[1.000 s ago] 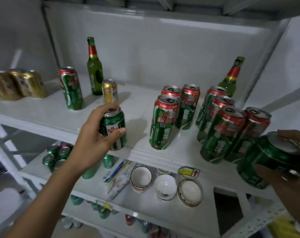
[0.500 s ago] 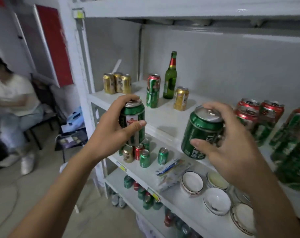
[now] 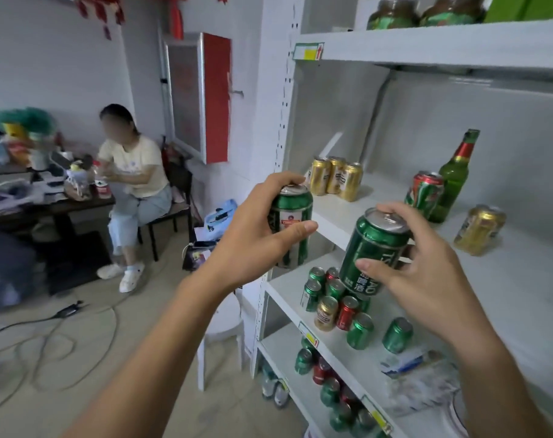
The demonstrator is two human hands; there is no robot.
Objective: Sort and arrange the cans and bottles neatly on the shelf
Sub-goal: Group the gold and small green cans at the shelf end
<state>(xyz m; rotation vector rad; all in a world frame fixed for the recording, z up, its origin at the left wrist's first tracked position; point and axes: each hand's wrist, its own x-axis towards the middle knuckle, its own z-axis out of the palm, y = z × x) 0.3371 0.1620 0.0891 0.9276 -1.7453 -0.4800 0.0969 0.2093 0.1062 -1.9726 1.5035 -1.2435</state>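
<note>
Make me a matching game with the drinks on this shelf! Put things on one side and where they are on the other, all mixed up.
Things:
1. three gold cans
2. green glass bottle
3. green can with red badge
4. tilted green can

Places:
A. gripped in the right hand
B. back left corner of the middle shelf
C. gripped in the left hand
D. standing behind a red-and-green can

Pairs: 1-B, 2-D, 3-C, 4-A
</note>
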